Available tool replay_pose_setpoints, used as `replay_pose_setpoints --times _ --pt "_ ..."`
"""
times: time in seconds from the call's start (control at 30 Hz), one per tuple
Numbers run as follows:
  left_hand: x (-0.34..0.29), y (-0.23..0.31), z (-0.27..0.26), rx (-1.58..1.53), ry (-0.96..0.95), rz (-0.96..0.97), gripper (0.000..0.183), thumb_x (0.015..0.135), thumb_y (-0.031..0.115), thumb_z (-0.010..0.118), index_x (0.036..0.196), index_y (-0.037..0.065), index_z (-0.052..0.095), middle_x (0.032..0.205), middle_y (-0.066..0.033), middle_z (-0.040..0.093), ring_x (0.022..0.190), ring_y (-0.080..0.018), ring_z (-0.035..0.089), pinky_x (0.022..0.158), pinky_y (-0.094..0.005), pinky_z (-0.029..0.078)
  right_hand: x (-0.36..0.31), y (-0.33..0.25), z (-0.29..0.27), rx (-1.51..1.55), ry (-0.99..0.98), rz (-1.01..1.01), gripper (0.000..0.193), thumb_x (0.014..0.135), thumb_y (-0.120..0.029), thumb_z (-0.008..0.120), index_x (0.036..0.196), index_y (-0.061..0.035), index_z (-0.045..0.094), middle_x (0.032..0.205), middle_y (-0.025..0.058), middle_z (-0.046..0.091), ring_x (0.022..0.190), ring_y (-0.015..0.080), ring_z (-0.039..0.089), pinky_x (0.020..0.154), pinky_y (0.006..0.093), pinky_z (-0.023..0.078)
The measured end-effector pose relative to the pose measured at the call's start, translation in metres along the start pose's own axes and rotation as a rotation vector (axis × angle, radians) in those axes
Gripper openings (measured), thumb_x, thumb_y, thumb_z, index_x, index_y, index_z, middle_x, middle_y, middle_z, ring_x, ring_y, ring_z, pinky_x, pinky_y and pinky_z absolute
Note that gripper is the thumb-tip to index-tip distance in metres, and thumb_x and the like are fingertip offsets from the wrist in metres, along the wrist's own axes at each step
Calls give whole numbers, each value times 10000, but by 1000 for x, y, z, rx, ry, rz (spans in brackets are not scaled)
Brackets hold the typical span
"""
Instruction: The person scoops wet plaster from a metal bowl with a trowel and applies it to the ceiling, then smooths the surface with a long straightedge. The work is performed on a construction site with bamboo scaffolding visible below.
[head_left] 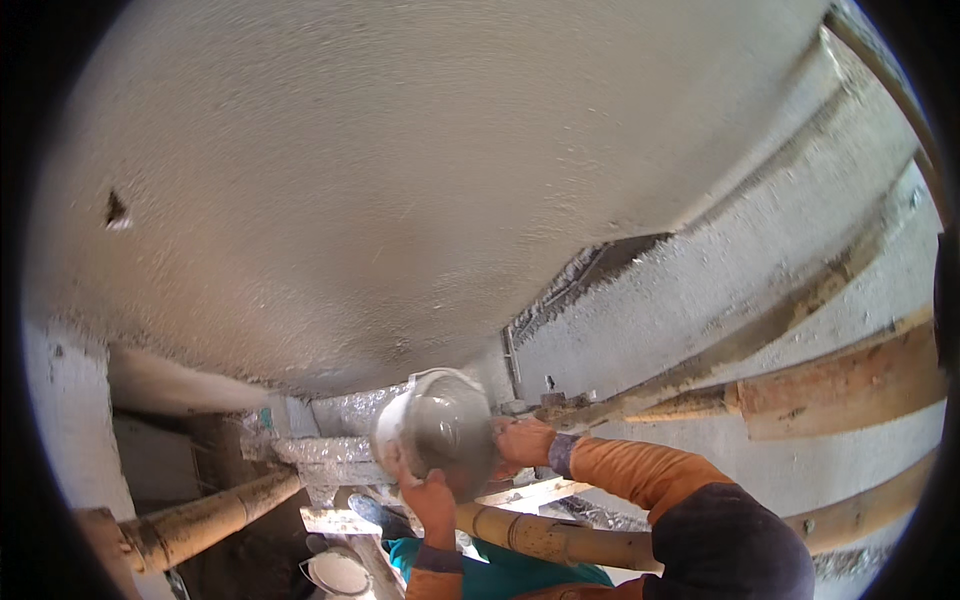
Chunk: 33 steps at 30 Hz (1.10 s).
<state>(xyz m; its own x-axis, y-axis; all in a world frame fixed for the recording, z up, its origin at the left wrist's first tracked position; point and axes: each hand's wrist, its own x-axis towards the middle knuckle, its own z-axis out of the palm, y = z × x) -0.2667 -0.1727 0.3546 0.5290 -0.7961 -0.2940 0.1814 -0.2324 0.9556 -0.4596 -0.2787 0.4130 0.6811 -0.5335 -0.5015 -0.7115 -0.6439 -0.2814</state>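
- Head view, looking down along a wall (400, 180) from a bamboo scaffold.
- Left hand (430, 500) closed on the lower rim of a round metal pan (440, 425), fingers curled over the edge.
- Right hand (522, 440) closed on the right rim of the same pan, orange sleeve (640, 470) behind it.
- Pan held just beside the wall, above the bamboo pole (540, 540), tilted a little toward the wall; inside, grey wet mortar (445, 430), seemingly almost full.
- Most of the wall in view covered already with a rough grey coat; one small dark hole (117, 210) left open near the left edge.
- At the lower left, a paler strip (60, 420) under the grey coat, probably not covered yet.
- Judging from this: coating well advanced on the upper part, mortar in the pan not yet used, lower parts and the hole left to do.
- Below the hands, a second pale pan (338, 572) and a teal cloth (500, 578), too much hidden to tell more.
- At the right, a wooden plank (840, 385) leaning along the wall.
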Motion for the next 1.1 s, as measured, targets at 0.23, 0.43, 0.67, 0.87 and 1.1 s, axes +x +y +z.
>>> replay_pose_setpoints --times 0.23,0.43,0.67,0.87,1.1 --pt "18 6 -40 -322 255 -294 747 667 -97 505 1405 -25 409 1158 -126 592 942 -230 598 812 -315 514 -47 69 -65 765 -200 212 455 907 -410 636 1198 -60 657 1052 161 696 936 295 666 895 362 509" --pt "28 -14 -38 -556 162 -111 839 629 -149 453 1454 -30 359 1340 -136 516 1153 -259 547 962 -327 468 -151 116 -248 198 582 451 164 913 -212 638 956 -64 692 781 129 685 695 229 673 630 356 515" --pt "-1 75 -1 -324 242 -106 825 667 -159 455 1472 -51 310 1434 -168 446 1301 -281 449 1092 -367 364 -54 1 -167 -338 -230 272 322 880 -364 625 1049 -95 677 782 129 710 673 286 704 623 395 572" --pt "-20 51 -7 -56 164 61 852 673 -107 491 1495 -30 282 1481 -188 379 1335 -274 395 1058 -294 357 -3 -23 -42 -105 -91 97 211 823 -194 609 985 -86 688 942 171 716 875 351 700 758 454 557" --pt "-22 41 -73 -531 313 -190 729 695 -115 488 1412 -14 405 1182 -111 579 982 -217 572 831 -301 485 -47 14 -147 526 -214 90 373 929 -346 651 1183 -72 663 1121 118 698 1044 246 644 922 366 509"
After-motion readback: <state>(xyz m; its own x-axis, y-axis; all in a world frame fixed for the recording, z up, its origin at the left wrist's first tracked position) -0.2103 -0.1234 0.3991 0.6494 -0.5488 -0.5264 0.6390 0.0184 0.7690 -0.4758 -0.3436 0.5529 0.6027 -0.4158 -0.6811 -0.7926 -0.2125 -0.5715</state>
